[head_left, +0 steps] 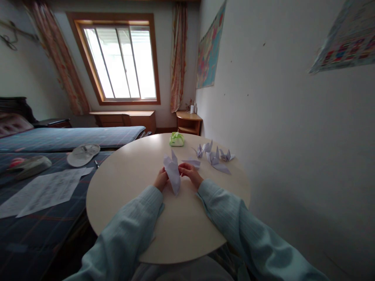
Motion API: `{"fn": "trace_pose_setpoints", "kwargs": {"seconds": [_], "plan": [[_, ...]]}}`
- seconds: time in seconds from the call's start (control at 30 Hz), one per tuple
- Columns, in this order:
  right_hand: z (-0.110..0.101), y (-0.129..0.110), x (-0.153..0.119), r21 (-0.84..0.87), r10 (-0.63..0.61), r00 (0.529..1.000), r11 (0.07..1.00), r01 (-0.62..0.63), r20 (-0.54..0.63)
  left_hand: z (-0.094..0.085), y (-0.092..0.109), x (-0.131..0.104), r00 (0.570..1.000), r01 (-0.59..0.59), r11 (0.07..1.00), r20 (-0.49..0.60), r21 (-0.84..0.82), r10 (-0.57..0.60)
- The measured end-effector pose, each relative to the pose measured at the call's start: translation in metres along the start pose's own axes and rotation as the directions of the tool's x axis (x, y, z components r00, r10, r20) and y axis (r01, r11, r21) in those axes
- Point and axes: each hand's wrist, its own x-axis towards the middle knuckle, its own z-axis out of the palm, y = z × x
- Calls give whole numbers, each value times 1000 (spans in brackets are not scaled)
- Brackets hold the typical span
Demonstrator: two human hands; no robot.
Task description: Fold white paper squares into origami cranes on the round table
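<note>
Over the middle of the round table (123, 175), a folded white paper (172, 171) is held upright, one pointed tip up and another down. My left hand (161, 178) is closed on its left side, with the fingers partly behind the paper. At the paper's right edge, my right hand (190, 172) has its fingers curled and pinched against it. Just behind my right hand lies a flat white paper piece (193, 163). Several folded paper cranes (213, 156) sit together at the right back of the table.
A green and white tissue pack (177, 139) stands at the table's back edge. To the left is a bed with a plaid cover (58, 207), bearing printed sheets (52, 189) and a white cap (83, 155). The wall (281, 136) runs close along the table's right side.
</note>
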Motion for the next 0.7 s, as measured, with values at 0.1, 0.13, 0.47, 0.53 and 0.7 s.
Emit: {"fn": "trace_pose_setpoints", "kwargs": {"seconds": [0.1, 0.13, 0.47, 0.53, 0.7], "plan": [[1, -1, -1, -17, -2, 1000, 1000, 2, 12, 1, 1, -1, 999, 31, 998, 26, -49, -30], [1, -1, -1, -24, -6, 1000, 1000, 7, 13, 1, 2, -2, 999, 33, 998, 32, -55, -31], [-3, 3, 3, -69, -67, 996, 996, 62, -66, -1, 0, 0, 995, -19, 999, 101, -29, 22], [-4, 4, 4, -78, -81, 993, 994, 74, -87, 0, 1, -1, 993, -17, 1000, 120, -24, 20], [-5, 5, 6, -87, -121, 977, 990, 107, -178, 1, 5, -5, 992, 20, 1000, 121, -1, -20]]}}
